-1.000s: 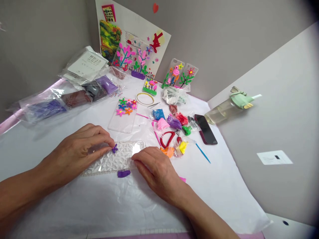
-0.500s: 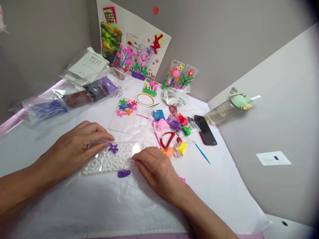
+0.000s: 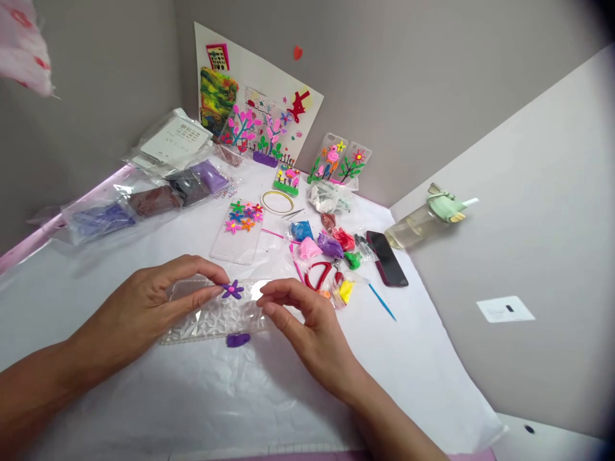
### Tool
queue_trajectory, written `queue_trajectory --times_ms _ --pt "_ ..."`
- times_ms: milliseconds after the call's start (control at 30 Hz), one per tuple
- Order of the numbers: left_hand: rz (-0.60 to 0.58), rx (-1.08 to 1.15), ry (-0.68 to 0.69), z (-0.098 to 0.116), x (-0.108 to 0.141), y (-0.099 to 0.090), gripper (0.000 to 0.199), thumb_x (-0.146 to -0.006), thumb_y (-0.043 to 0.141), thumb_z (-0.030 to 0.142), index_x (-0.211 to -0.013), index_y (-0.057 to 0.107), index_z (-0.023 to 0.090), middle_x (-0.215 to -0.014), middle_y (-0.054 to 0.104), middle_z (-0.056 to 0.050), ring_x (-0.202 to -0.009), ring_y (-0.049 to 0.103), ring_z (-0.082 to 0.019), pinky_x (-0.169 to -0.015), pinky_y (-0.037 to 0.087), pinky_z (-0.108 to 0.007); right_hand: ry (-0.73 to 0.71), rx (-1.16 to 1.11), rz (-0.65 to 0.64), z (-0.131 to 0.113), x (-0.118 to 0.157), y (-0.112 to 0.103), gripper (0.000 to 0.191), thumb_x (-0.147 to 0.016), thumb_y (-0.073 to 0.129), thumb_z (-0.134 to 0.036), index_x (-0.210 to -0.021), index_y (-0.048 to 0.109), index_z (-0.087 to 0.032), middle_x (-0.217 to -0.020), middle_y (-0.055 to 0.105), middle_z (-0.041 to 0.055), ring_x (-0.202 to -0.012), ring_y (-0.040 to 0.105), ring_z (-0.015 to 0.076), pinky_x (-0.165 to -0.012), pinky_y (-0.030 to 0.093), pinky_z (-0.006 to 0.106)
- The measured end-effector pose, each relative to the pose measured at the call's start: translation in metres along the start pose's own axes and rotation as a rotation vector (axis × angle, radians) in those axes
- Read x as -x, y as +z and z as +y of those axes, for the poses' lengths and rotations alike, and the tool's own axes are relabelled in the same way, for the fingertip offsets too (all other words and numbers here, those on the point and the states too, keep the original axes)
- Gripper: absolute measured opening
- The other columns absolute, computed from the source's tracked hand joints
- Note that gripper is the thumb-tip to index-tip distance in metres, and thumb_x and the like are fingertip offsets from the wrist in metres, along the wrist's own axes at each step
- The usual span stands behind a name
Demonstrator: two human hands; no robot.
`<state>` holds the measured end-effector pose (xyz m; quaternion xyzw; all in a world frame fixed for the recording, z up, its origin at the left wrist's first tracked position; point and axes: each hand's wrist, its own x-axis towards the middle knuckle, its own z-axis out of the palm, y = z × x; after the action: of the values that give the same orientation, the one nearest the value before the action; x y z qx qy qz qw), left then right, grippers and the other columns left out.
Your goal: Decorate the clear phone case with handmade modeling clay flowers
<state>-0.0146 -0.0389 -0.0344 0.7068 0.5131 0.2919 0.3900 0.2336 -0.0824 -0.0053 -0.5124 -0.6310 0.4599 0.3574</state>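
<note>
Between the thumb and index finger of my left hand (image 3: 180,291) is a petal of a purple clay flower (image 3: 233,290) with a pink centre. The flower is over a clear textured phone case (image 3: 206,320) lying flat on the white cover. My right hand (image 3: 307,326) is at the case's right end, thumb and fingers apart, holding nothing. A flattened lump of purple clay (image 3: 238,340) lies at the near edge of the case.
Behind lies a clear case with small clay flowers (image 3: 237,240). To the right are bagged clays (image 3: 330,244), red-handled scissors (image 3: 318,275), a blue stick (image 3: 383,302), a dark phone (image 3: 387,258) and a bottle (image 3: 413,225). Clay bags (image 3: 156,200) lie back left.
The purple flower has moved right and is now pinched by my left hand. My right hand has opened its fingers off the case. The view has shifted slightly.
</note>
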Motion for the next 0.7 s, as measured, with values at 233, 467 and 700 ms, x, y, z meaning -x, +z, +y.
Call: queue_trajectory --times_ms 233,467,700 --pt "-0.050 0.120 -0.018 0.012 0.006 0.015 0.022 -0.090 0.067 0.054 -0.093 0.079 0.036 -0.093 0.082 0.007 -0.087 0.076 -0.020 -0.080 0.055 -0.019 0.058 -0.187 0.000 -0.009 -0.006 0.011 0.013 -0.091 0.075 -0.025 -0.103 0.074 -0.022 -0.098 0.076 0.0013 -0.092 0.070 0.0159 -0.087 0.055 0.028" --pt "-0.068 0.169 -0.005 0.010 0.009 0.019 0.019 -0.092 0.068 0.052 -0.097 0.078 0.037 -0.096 0.081 0.008 -0.092 0.074 -0.018 -0.083 0.055 -0.017 0.110 -0.254 0.023 -0.004 -0.005 0.019 0.005 -0.087 0.078 -0.025 -0.091 0.077 -0.022 -0.090 0.076 0.0000 -0.087 0.068 0.0161 -0.083 0.054 0.029" --pt "-0.118 0.253 -0.048 0.015 0.008 0.018 0.024 -0.093 0.067 0.055 -0.096 0.077 0.033 -0.092 0.080 0.005 -0.088 0.073 -0.019 -0.079 0.057 -0.019 0.131 -0.261 0.036 -0.005 -0.005 0.020 0.004 -0.086 0.079 -0.025 -0.088 0.077 -0.022 -0.088 0.075 -0.0001 -0.086 0.066 0.0167 -0.082 0.052 0.030"
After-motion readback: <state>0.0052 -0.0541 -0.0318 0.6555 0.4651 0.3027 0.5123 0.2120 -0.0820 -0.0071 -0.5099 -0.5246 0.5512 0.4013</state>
